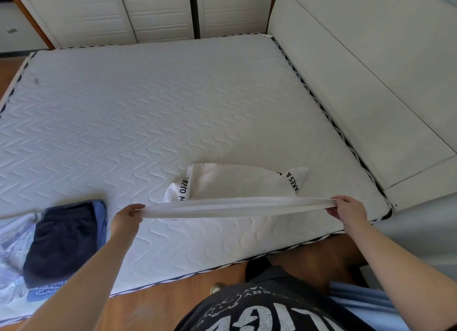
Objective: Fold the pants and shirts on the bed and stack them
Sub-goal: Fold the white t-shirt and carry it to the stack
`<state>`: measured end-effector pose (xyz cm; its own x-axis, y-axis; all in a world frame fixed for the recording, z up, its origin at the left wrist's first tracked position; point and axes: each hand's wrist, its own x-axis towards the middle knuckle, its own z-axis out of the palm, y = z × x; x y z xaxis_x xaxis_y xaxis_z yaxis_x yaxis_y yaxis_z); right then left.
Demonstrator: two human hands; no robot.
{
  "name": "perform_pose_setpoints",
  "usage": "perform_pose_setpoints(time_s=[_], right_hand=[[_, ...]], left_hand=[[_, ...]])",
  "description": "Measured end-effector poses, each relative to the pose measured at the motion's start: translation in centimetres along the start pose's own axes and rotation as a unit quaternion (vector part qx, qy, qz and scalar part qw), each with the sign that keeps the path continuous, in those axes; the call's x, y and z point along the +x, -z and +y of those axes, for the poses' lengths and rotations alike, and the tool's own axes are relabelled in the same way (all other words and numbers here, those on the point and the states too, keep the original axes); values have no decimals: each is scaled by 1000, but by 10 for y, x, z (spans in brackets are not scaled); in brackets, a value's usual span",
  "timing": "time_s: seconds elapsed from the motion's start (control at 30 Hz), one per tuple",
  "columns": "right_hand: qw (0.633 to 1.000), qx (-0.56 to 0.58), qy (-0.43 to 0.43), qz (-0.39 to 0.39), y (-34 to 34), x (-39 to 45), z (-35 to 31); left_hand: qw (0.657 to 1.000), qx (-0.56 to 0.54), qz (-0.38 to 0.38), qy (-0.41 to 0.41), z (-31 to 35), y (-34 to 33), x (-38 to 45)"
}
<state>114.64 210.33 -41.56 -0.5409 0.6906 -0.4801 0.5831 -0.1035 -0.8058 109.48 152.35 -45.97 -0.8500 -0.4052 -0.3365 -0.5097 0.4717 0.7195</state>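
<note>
Both hands are on the white shirt [237, 182] right now: the left hand [128, 217] pinches one end of its near edge, the right hand [346, 208] pinches the other, and that edge is pulled taut and lifted off the bed [148, 108]. The rest of the shirt trails down onto the mattress beyond, its black lettering showing at both sides.

How far along? I'd say well into it. Over by the left arm sits a stack [61, 241] near the bed's front edge: dark shorts or pants on top, a blue piece under them, a pale printed garment beneath that. This white shirt looks like the only loose piece on the bed, so what's left is probably folding it and setting it on that stack. Something blue [366, 303] shows by the person's right side; I can't tell what it is.

Room to work is generous. The mattress stretches wide and bare behind the shirt. The tight spots are the right side, where the bed frame [371, 83] runs close, and the near edge, just beside the right hand.
</note>
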Motion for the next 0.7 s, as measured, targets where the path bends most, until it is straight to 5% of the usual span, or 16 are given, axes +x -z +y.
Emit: perform_pose_setpoints(time_s=[0.13,0.33,0.53,0.7], right_hand=[[989,125,-71,-28,0,15,-12],[986,86,-120,-76,0,46,-17],[974,-48,-200,-98,-27,82,-41],[921,-184,-291,-182,-42,111,-70]], left_hand=[[990,-131,-26,42,17,-1,12],[972,-202,-49,114,50,-23,37],[988,-59,-48,137,88,-46,56],[928,-35,-136,344,117,-57,77]])
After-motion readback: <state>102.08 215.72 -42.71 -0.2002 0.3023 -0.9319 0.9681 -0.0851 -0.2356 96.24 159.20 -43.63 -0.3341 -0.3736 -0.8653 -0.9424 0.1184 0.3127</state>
